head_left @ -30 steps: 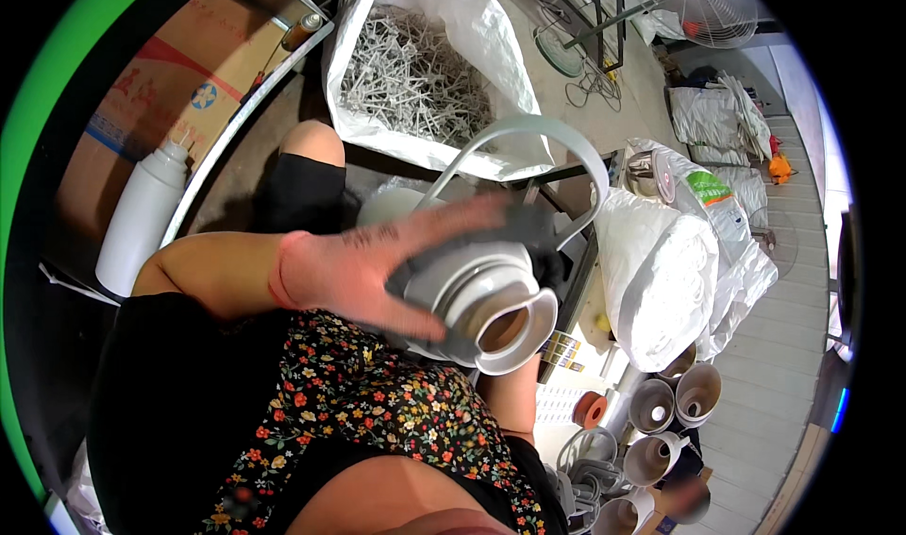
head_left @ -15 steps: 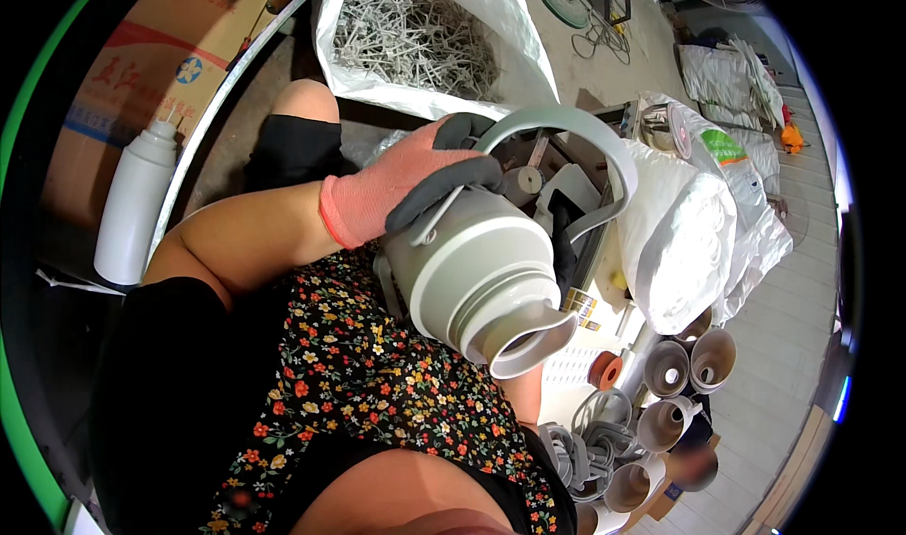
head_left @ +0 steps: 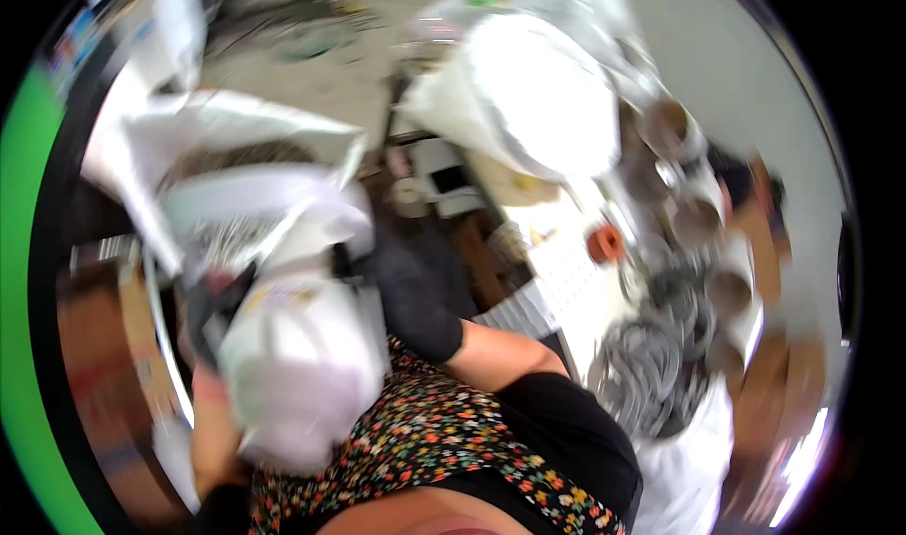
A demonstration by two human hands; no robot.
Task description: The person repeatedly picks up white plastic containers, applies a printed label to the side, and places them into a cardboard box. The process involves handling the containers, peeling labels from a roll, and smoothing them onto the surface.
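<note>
Both of my hands hold a pale grey-white jug (head_left: 293, 365) in front of my torso, its outline badly smeared by motion. A broad pale arch, seemingly its handle (head_left: 255, 191), curves above the body at the far side. On the jug's left side is my left hand (head_left: 215, 313), in a red glove with dark fingers, closed against it. My right hand (head_left: 415, 294), in a dark glove, reaches in from the right. Its fingertips overlap the jug's upper right side, though blur hides their exact grip.
Behind the jug stands a white sack (head_left: 226, 115) of small pale pieces. A worktable (head_left: 566, 299) to the right bears an orange-red roll (head_left: 605, 243), grey curved handles (head_left: 651, 365) and several pale cylindrical shells (head_left: 698, 216). A large white bag (head_left: 543, 96) sits farther back; cardboard boxes (head_left: 104, 375) stand at left.
My view has swung to the right. The jug has shifted left and turned, so its spout no longer shows plainly. My right hand, mostly hidden behind the jug before, now shows beside it.
</note>
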